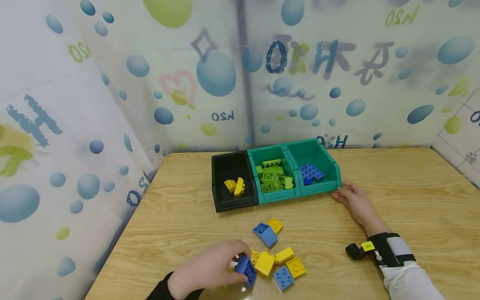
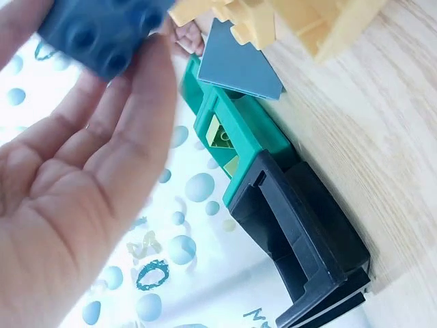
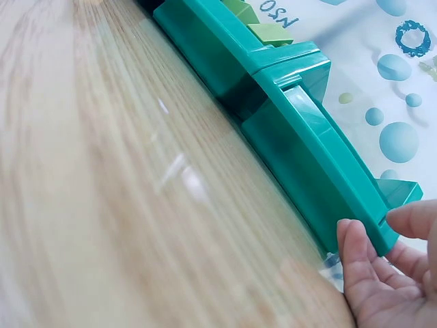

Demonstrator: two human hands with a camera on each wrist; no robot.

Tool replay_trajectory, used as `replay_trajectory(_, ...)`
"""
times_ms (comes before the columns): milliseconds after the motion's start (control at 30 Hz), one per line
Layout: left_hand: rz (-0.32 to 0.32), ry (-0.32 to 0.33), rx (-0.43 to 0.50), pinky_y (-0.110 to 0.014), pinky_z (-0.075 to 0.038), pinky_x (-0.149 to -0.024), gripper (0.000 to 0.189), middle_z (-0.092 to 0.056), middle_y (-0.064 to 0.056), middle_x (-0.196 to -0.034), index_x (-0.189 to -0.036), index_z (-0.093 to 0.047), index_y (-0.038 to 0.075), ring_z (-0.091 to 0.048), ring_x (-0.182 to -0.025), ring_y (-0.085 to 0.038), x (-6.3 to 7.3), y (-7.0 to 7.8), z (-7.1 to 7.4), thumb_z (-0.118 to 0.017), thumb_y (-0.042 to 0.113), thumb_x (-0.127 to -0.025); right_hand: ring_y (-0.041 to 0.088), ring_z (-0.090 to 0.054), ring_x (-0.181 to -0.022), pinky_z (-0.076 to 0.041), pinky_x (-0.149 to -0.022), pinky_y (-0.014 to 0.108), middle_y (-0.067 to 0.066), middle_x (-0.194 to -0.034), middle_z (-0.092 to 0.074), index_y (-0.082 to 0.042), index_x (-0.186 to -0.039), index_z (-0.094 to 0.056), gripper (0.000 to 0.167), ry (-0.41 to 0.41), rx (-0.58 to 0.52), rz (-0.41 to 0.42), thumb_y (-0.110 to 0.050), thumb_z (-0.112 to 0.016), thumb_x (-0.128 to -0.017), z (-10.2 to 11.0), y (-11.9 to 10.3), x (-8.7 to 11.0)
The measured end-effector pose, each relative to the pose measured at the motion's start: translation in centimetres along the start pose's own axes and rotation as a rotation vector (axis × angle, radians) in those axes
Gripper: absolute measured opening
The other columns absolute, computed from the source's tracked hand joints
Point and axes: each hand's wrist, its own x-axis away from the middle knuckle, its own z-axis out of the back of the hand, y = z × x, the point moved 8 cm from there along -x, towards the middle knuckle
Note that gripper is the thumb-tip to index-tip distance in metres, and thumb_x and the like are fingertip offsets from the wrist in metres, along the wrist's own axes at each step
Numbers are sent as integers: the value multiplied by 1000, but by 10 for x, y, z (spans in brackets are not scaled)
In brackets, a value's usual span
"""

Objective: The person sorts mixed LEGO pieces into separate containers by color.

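At the front of the table my left hand pinches a blue toy building brick between thumb and fingers. The brick's studs show close up in the left wrist view. Beside it lie several loose bricks: a yellow one, a light blue one and a blue sloped one. Over at the right, my right hand holds the front corner of a green bin, with thumb and fingers on either side of that corner in the right wrist view. Blue bricks lie inside this bin.
A second green bin with lime green bricks adjoins the first. Left of it stands a black bin holding yellow bricks. Behind the wooden table hangs a patterned curtain.
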Motion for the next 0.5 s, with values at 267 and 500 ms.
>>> replay_trajectory(267, -25, 92, 156, -21, -52, -82, 34, -61, 6, -106, -112, -61, 9, -57, -92, -1, 3, -2, 15, -71, 28, -85, -5, -61, -84, -51, -78, 10, -9, -91, -58, 17, -130, -24, 43, -3, 32, -7, -13, -38, -102, 0, 1, -1)
replay_trajectory(500, -65, 234, 254, -20, -53, -83, 34, -62, -1, -108, -113, -59, 5, -61, -97, -14, 5, -4, 29, -69, 24, -87, -3, -62, -83, -51, -78, 11, -9, -89, -59, 12, -125, -30, 35, -4, -38, -3, -12, -39, -101, -1, 0, 1)
